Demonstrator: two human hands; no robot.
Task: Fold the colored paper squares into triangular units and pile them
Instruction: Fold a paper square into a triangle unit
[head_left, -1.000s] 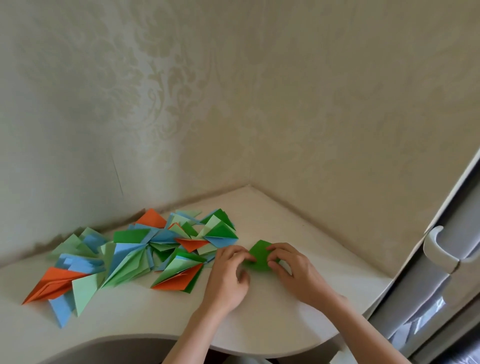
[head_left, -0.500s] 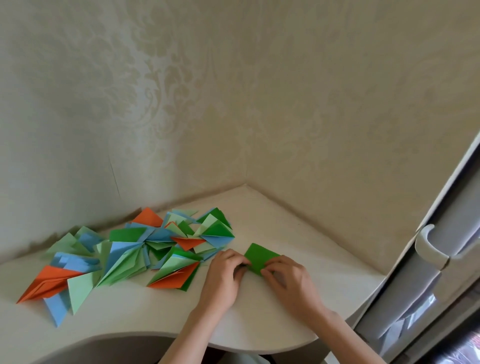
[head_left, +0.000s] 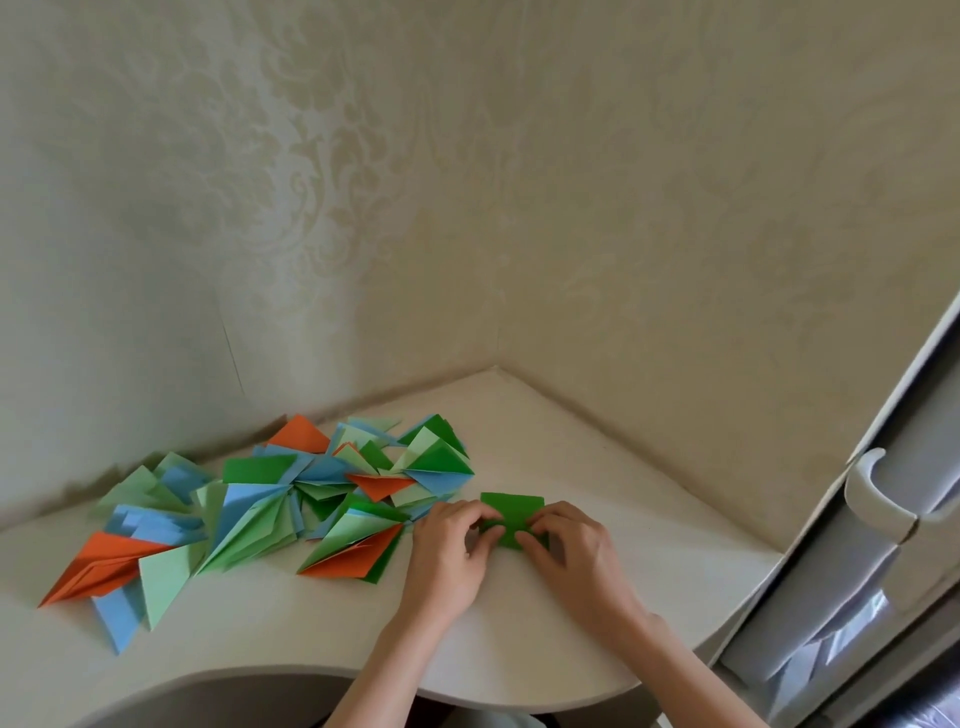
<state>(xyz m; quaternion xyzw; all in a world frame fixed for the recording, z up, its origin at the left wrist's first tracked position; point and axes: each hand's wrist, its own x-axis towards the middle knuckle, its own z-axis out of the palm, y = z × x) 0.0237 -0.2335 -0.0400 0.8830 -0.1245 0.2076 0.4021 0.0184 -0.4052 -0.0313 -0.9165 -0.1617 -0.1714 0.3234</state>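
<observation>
A dark green paper (head_left: 513, 512), partly folded, lies on the white corner desk (head_left: 597, 467) between my two hands. My left hand (head_left: 451, 556) pinches its left edge with thumb and fingertips. My right hand (head_left: 574, 553) pinches its right edge the same way. The near part of the paper is hidden behind my fingers. To the left lies a spread pile of folded triangular units (head_left: 280, 509) in orange, blue, light green and dark green, reaching from the desk's left side almost to my left hand.
Patterned cream walls meet in a corner behind the desk. A white door with a curved handle (head_left: 878, 493) stands at the right. The desk's front edge curves inward below my forearms.
The green paper has turned from a diamond tilt to a squarer lie, with both hands shifting onto its two side edges. The camera view has drifted slightly.
</observation>
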